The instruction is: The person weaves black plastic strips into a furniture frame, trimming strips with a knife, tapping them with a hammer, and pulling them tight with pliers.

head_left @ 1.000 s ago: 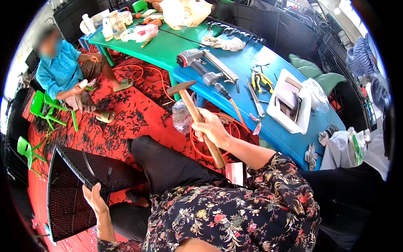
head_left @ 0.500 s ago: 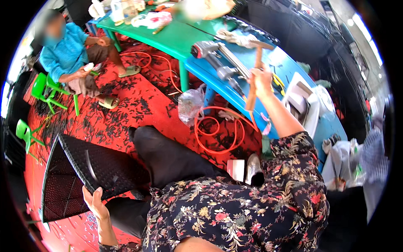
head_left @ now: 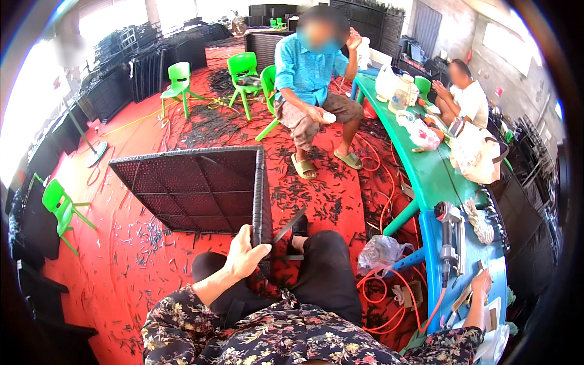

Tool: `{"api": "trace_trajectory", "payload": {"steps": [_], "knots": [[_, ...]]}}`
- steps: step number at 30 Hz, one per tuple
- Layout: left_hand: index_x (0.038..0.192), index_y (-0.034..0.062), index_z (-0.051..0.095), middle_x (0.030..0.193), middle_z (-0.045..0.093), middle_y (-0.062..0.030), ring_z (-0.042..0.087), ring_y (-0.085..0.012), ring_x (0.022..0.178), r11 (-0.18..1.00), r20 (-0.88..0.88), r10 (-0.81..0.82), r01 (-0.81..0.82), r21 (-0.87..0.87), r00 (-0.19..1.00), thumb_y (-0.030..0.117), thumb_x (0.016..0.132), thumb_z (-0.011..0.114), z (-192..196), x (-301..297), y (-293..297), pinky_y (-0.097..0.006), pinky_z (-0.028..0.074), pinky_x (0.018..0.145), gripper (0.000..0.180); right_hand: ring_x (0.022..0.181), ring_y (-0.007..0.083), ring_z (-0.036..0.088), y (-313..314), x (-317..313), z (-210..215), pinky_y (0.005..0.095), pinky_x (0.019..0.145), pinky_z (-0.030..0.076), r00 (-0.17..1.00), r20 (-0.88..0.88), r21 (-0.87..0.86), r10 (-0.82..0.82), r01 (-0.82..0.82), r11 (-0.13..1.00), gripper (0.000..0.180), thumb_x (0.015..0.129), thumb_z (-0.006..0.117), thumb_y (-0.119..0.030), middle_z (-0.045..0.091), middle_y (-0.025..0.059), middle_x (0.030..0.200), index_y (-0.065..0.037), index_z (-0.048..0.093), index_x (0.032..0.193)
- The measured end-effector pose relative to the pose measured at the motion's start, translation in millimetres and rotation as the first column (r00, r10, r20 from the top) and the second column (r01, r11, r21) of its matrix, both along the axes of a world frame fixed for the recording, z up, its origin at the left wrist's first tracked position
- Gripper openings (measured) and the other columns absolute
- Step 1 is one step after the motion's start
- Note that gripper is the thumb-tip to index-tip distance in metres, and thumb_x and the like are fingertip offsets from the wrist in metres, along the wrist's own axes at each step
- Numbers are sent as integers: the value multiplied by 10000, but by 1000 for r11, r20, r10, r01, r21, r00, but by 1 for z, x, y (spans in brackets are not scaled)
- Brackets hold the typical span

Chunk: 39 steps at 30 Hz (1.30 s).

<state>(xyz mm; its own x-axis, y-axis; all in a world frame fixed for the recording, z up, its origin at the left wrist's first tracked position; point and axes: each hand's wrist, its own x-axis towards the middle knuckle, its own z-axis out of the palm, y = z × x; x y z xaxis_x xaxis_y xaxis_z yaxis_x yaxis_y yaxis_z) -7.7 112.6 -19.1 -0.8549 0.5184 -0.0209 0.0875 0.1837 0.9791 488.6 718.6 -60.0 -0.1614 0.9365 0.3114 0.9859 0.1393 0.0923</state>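
Downward-forward fisheye from the head

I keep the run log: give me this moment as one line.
left hand: holds wicker piece by its edge | right hand: grips hammer at blue table | air tool: lies on same table

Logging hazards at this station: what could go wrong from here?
1. The orange hose runs off the blue table; a snag might drag the air tool with it.
2. Only the left hand grips the black woven piece, by its edge; it could tip if that slips.
3. Dark strips litter the red floor: possible slip.
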Motion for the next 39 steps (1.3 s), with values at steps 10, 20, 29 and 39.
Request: {"api": "trace_trajectory", "payload": {"steps": [10,20,29,39], "knots": [[948,-19,492,790,514,-67,485,-151,745,997,-83,82,-82,-1,993,249,715,647,-6,-2,6,-320,427,667,387,610,169,533,-296,-434,233,343,619,455,78,-511,-31,856,-997,73,842,762,638,-77,522,67,661,-139,189,1472],[981,-50,452,908,572,-276,573,-429,881,1000,-101,12,-15,-27,995,268,745,643,-2,-2,1,-461,450,779,440,572,109,535,-408,-610,254,304,538,447,-336,-367,247,867,-934,-257,477,810,616,-128,552,25,642,-36,489,1261],[1066,-60,421,960,533,-275,541,-434,922,995,-220,-21,41,86,975,314,748,642,-12,-3,-1,-481,434,785,539,896,294,576,-476,-563,124,399,804,472,-644,-325,29,693,-739,-673,417,699,673,-117,611,110,954,-27,584,1096],[1273,-94,284,1147,472,-322,514,-457,1030,990,-264,-44,76,115,964,287,734,630,-11,-2,-4,-487,443,867,745,774,264,606,-488,-567,102,362,706,497,-438,-458,-258,774,-768,-586,409,686,675,-144,591,85,812,-27,587,1067]]}}
